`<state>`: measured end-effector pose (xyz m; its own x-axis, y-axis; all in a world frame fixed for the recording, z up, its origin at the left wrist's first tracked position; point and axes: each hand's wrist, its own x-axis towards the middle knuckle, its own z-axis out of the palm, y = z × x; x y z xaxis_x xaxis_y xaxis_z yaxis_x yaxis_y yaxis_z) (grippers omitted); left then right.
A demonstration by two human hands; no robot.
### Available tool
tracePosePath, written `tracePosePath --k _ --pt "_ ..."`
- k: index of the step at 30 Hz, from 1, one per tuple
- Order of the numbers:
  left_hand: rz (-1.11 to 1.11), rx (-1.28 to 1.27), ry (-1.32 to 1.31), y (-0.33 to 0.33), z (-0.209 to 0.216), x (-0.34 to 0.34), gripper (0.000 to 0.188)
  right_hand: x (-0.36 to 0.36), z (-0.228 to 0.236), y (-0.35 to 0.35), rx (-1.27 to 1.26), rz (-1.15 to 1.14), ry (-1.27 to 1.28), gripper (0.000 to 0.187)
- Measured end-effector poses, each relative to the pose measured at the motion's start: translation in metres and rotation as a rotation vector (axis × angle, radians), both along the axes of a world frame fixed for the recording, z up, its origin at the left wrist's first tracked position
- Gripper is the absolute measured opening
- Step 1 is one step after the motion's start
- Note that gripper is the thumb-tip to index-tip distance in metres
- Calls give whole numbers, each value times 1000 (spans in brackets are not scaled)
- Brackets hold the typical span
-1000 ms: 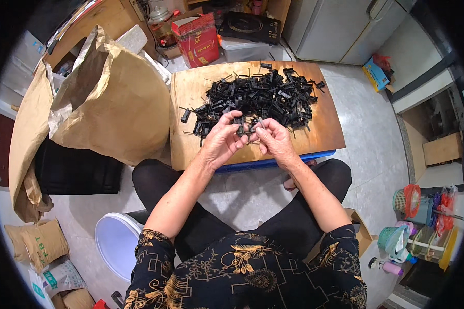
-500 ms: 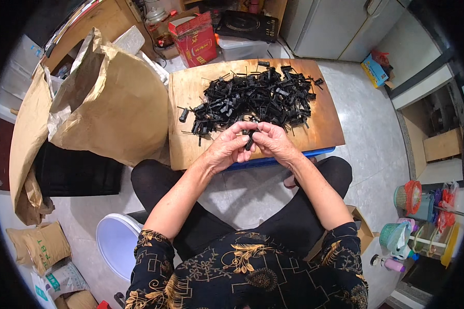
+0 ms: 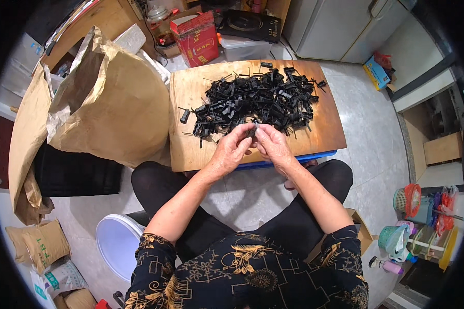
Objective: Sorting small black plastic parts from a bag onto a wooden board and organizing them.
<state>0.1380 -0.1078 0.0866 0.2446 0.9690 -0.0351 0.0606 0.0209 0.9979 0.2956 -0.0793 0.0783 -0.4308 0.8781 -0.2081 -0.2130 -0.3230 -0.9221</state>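
A small black plastic part [image 3: 251, 133] shows between my fingertips, mostly covered by them. My left hand [image 3: 231, 153] is closed on it, thumb against fingers. From the other side my right hand [image 3: 274, 147] pinches at the same spot, its thumb and forefinger meeting the left fingertips. Just beyond lies a wide heap of black plastic parts [image 3: 263, 98], many with thin stems sticking out. Heap and hands are over a wooden board [image 3: 183, 147], the hands by its near edge. One loose black part [image 3: 184, 116] rests apart at the heap's left.
A tall open brown paper sack [image 3: 113, 108] stands against the board's left side. Blue plastic [image 3: 314, 153] shows beneath the board. A white bucket [image 3: 119, 244] is by my left leg, an open cardboard box [image 3: 363, 232] by my right. Behind are a red box [image 3: 195, 41] and an induction cooker [image 3: 250, 26].
My fingers have shifted their grip, and the black part now shows less between them. The right hand has turned slightly. The heap looks the same.
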Motion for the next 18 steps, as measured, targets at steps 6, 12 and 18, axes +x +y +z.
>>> tracePosePath --k 6,12,18 --pt "125 5 -107 6 -8 -1 34 -6 4 -5 -77 88 94 43" --pt "185 38 -100 8 -11 4 33 -9 3 -4 -75 55 73 42" --pt "212 47 -97 10 -17 5 33 -12 1 -2 -101 44 77 41"
